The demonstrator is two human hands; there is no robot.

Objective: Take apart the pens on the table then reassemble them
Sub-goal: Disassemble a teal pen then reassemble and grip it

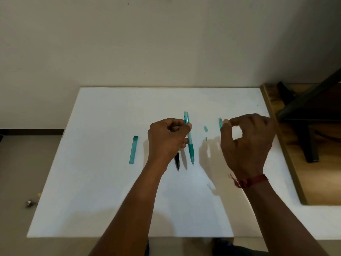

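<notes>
**A:** Head view: where is the teal pen [190, 143]?

**B:** The left hand [168, 139] grips it, fingers [181, 126] curled round its upper barrel. It is held over the white desk [110, 182], tip toward the person.

**A:** And the right hand [247, 143]?

**B:** Thumb and forefinger pinch a small teal cap [220, 122], to the right of the pen.

**A:** What lies on the desk?

**B:** 1 teal bit [206, 128] and 1 grey bit [206, 138] between the hands, a teal strip [133, 150] off to the left, and a black pen [177, 161] partly under the left hand.
</notes>
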